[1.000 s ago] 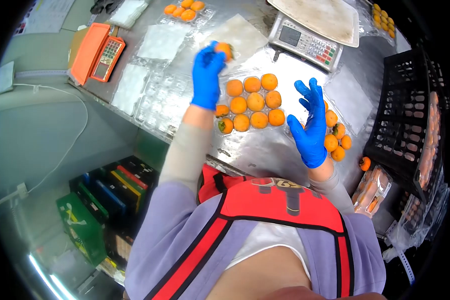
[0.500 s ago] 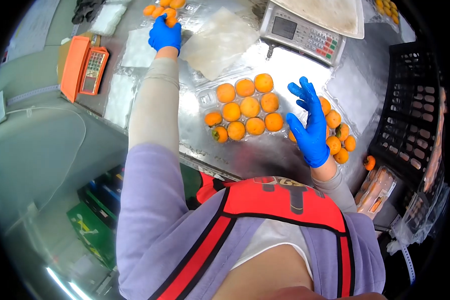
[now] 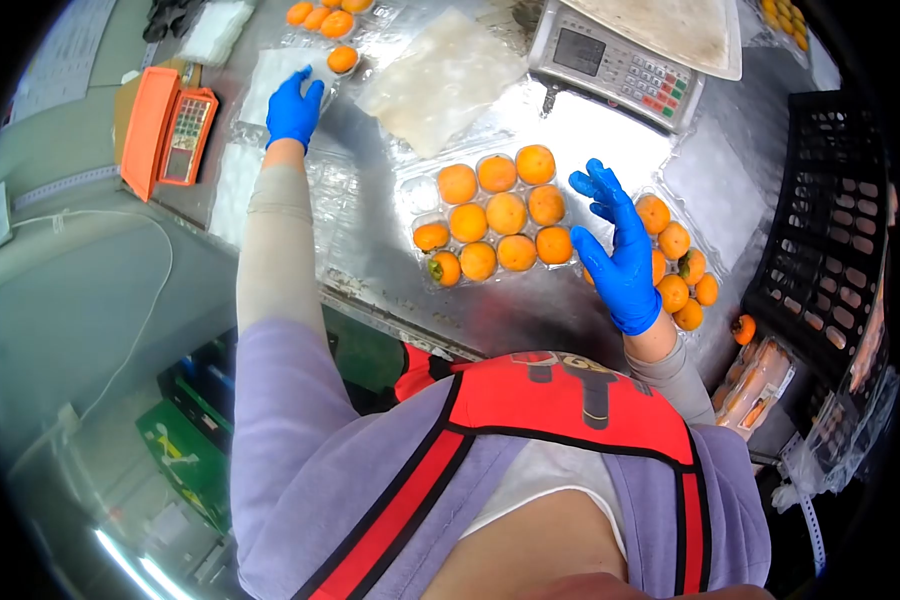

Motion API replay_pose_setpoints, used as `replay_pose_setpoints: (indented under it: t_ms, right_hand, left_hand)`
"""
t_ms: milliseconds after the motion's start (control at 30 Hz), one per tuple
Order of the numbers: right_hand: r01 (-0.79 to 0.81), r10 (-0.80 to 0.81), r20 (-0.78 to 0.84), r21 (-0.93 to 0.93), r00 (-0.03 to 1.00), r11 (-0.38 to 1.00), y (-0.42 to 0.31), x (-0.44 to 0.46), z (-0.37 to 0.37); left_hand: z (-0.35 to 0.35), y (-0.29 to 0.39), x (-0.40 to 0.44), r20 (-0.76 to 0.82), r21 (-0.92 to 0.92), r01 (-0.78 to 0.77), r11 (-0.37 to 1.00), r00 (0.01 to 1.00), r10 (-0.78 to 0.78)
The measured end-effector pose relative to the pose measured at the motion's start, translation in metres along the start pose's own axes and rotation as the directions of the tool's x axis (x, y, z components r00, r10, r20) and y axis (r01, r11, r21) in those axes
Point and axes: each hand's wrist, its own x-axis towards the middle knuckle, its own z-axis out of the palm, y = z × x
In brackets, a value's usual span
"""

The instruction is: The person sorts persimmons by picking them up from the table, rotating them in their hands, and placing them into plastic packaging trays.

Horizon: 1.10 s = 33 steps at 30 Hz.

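While eleven orange fruits (image 3: 506, 213) sit in the cups of a clear plastic tray (image 3: 420, 195) in front of our body, we judge that the cups are there to stop them rolling and rubbing together. We note the tray's long axis crossing the bench from left to right, its right end tipped slightly away from us. The fruits look nearly round, so we can assign them no firm long axis; most show a smooth face upward, but the near-left one turns its green leafy cap leftward. Just right of the tray, our gloved right hand (image 3: 625, 260) is spread and grips nothing visible, next to a second group of fruits (image 3: 673, 240). Farther off to the left, our gloved left hand (image 3: 293, 112) is released, fingers extended over a white sheet (image 3: 268, 78), near a lone fruit (image 3: 342, 59) that lies slightly apart from the far fruits (image 3: 336, 24). Beyond, we record a scale (image 3: 580, 50), its keypad facing us, probably for easy reading, and at far right a black crate (image 3: 820, 200)
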Motion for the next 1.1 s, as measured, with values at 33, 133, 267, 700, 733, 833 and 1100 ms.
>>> replay_pose_setpoints:
  t_ms: [33,133,267,700,733,833,1100]
  right_hand:
    - [0.006,-0.006,0.005,-0.003,1.0,1.0,0.003,0.0,0.0]
    - [0.008,-0.008,0.021,-0.018,1.0,1.0,0.003,-0.002,-0.001]
    - [-0.001,0.001,0.02,-0.032,1.0,0.999,0.004,-0.005,0.001]
    - [-0.012,0.013,0.008,-0.143,1.0,0.99,0.013,-0.019,-0.005]
    - [-0.019,0.021,0.008,-0.17,1.0,0.985,0.016,-0.022,-0.003]
    - [0.008,-0.004,0.023,-0.211,1.0,0.977,0.022,-0.029,0.003]
    - [0.103,-0.078,0.103,-0.258,0.992,0.961,0.022,-0.037,0.018]
  left_hand:
    - [-0.007,0.0,-0.006,0.177,0.087,0.001,0.996,0.984,-0.016]
    - [-0.029,0.005,-0.019,0.277,0.332,0.046,0.942,0.95,-0.144]
    - [-0.031,-0.063,-0.009,0.364,0.378,-0.025,0.926,0.923,-0.124]
    - [-0.061,0.082,-0.111,0.028,-0.219,-0.337,0.916,0.936,0.352]
    - [-0.057,0.095,-0.133,0.099,-0.412,-0.299,0.861,0.924,0.369]
    - [-0.052,0.119,-0.195,0.39,-0.394,-0.204,0.896,0.846,0.364]
    - [-0.027,0.119,-0.24,0.244,-0.115,-0.391,0.913,0.88,0.408]
